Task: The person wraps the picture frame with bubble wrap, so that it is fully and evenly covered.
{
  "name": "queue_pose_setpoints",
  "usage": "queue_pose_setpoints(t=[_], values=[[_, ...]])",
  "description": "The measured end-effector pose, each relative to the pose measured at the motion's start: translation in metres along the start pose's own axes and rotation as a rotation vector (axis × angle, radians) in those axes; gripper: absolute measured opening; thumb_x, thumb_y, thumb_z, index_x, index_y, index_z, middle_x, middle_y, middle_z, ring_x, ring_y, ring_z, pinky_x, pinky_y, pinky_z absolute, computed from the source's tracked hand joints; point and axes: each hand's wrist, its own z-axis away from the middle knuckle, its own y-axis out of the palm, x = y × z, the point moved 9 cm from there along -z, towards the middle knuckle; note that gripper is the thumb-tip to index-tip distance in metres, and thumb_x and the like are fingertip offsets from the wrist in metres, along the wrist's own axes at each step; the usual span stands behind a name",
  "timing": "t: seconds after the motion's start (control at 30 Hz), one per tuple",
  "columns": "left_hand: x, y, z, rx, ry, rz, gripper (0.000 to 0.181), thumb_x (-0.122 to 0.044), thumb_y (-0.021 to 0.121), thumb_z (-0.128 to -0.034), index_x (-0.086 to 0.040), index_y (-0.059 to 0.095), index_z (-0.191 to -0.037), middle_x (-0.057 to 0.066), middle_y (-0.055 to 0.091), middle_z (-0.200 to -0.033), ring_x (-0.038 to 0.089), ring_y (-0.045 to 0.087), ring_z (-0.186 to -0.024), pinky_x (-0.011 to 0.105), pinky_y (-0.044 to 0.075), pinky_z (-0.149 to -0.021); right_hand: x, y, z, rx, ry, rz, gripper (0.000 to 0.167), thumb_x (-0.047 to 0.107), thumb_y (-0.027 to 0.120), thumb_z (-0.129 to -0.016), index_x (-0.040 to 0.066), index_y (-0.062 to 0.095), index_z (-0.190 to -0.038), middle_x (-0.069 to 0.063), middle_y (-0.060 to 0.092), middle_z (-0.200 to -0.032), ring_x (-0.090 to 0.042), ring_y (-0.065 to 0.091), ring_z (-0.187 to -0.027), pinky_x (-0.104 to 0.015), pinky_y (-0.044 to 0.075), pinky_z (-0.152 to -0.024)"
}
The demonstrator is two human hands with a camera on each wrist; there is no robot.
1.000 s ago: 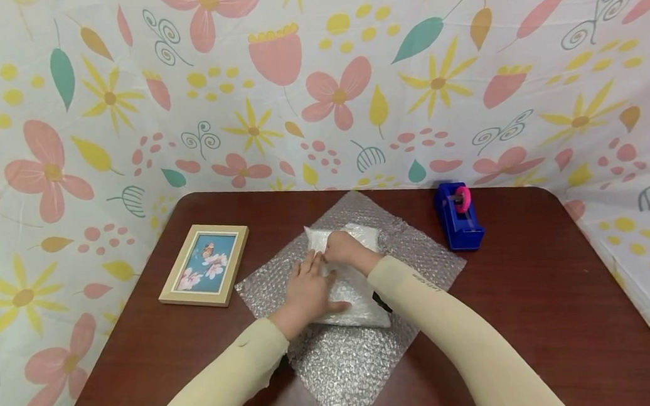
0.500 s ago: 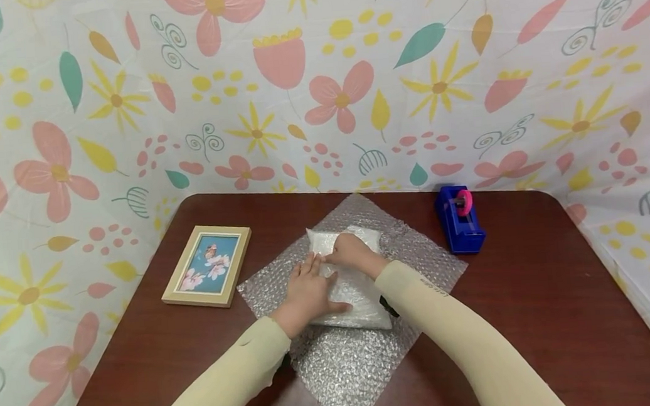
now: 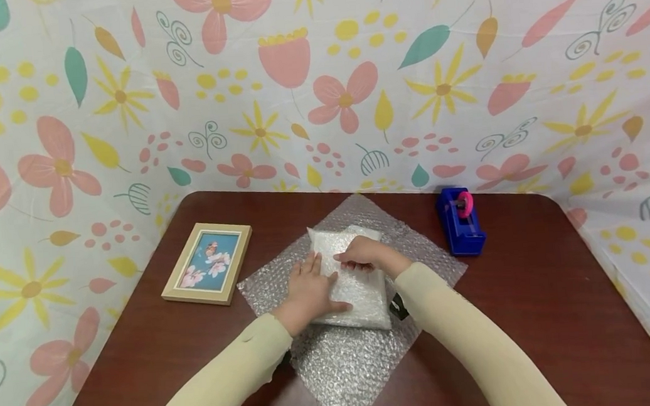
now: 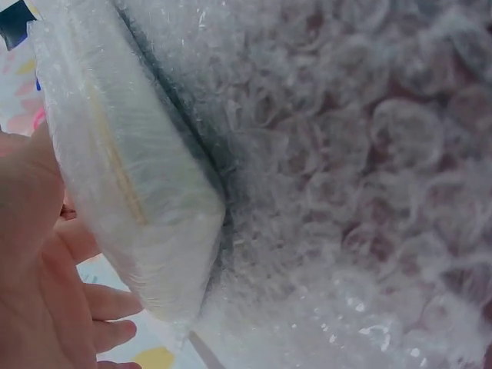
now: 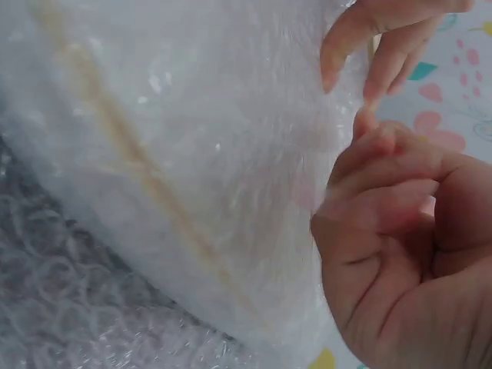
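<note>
parcel (image 3: 365, 304) on bubble wrap (image 3: 348, 374), left hand (image 3: 310, 292) touching it, right hand (image 3: 366, 253) curled

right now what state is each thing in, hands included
wrapped package: lying on the bubble wrap
bubble wrap: spread out
picture frame: lying face up
tape dispenser: upright, pink ring fitted
left hand: fingers extended, resting on wrapped package
right hand: fingers curled, over wrapped package
</note>
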Motion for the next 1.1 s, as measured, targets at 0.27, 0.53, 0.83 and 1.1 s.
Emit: queue_pose_setpoints(t=[0.27,0.53,0.83,1.1], values=[[-0.008,-0.005,0.003,-0.015,0.046,-0.148,0.084,-0.083,0.056,-0.0835,-0.029,0.055,-0.149,0.006,0.03,-0.17,0.027,0.02,-0.161,0.054,0.026,-0.129,-0.01,0.007,0.0,0.005,0.063,-0.014,0.041,0.033,0.062,-0.102,0.012,0.064,-0.067,0.006,0.052,-0.053,-0.005,0.045,-0.047,-0.019,0.038,-0.046],[-0.006,-0.01,0.002,0.015,0.029,-0.084,0.082,-0.078,0.063,-0.0826,-0.027,0.057,-0.147,0.009,0.035,-0.167,0.028,0.025,-0.16,0.055,0.025,-0.129,-0.005,0.01,0.002,0.045,0.089,0.031,0.043,0.035,0.06,-0.103,0.012,0.068,-0.068,0.006,0.059,-0.054,-0.004,0.055,-0.049,-0.018,0.047,-0.051],[-0.004,-0.008,-0.002,0.035,0.01,-0.051,0.082,-0.077,0.066,-0.0817,-0.026,0.059,-0.146,0.01,0.034,-0.168,0.028,0.025,-0.16,0.054,0.024,-0.129,-0.013,0.006,0.015,0.103,0.099,-0.086,0.036,0.03,0.058,-0.105,0.007,0.07,-0.08,0.005,0.064,-0.057,-0.003,0.06,-0.05,-0.016,0.045,-0.049],[-0.003,-0.007,-0.001,0.046,0.008,-0.054,0.083,-0.078,0.063,-0.0825,-0.028,0.057,-0.148,0.008,0.033,-0.169,0.028,0.025,-0.16,0.054,0.024,-0.129,-0.003,-0.007,0.029,0.008,0.032,-0.032,0.026,0.017,0.065,-0.1,-0.007,0.075,-0.103,0.0,0.063,-0.072,-0.008,0.06,-0.061,-0.021,0.056,-0.058]])
